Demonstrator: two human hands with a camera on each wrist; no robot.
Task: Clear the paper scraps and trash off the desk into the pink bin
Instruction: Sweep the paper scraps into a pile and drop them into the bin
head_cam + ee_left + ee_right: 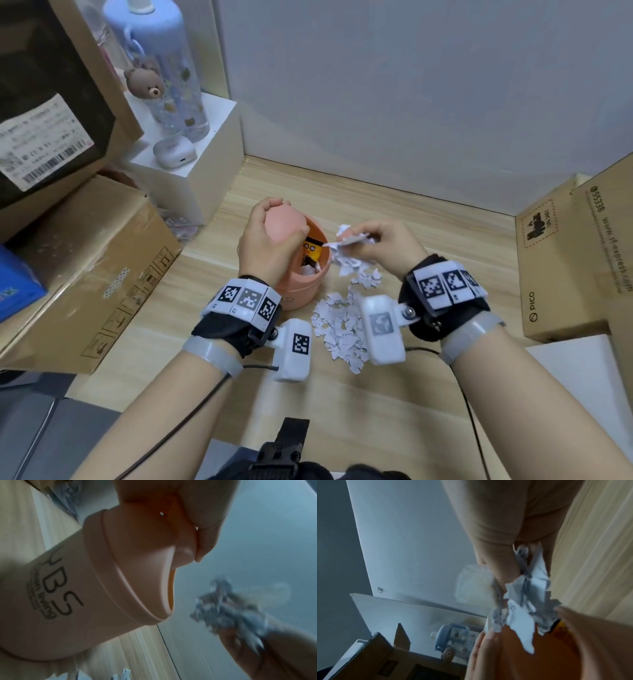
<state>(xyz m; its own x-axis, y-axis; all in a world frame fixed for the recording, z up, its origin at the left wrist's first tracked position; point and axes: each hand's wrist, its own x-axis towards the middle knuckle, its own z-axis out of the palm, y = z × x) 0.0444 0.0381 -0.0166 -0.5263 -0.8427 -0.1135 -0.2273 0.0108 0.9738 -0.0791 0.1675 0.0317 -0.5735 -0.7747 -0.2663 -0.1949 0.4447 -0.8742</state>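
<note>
A: How is the left hand [265, 240] set?

B: It reaches forward over the small round pink plastic bin [301, 274], fingers curled round the bin's domed pink swing lid [284, 224], gripping it tipped back so the mouth shows. From the left wrist view the fingertips [204, 545] lie along the lid's edge.

A: And the right hand [376, 245]?

B: Raised just right of the bin's mouth, wrist bent inward, fingers and thumb pinched on a bunch of torn white paper scraps [349, 240]. In the right wrist view the bunch [527, 601] sticks out from between the fingers, ragged and printed with grey marks, right above the orange-lit opening.

A: Where does the bin stand?

B: Upright on the light wooden surface [428, 240], near its middle. Dark lettering runs down its side [56, 592]. Inside lie a yellow and black wrapper [313, 250] and some white paper.

A: What of the other scraps?

B: A loose heap of torn white pieces [339, 329] lies on the surface just right of the bin, between the two wrists.
</note>
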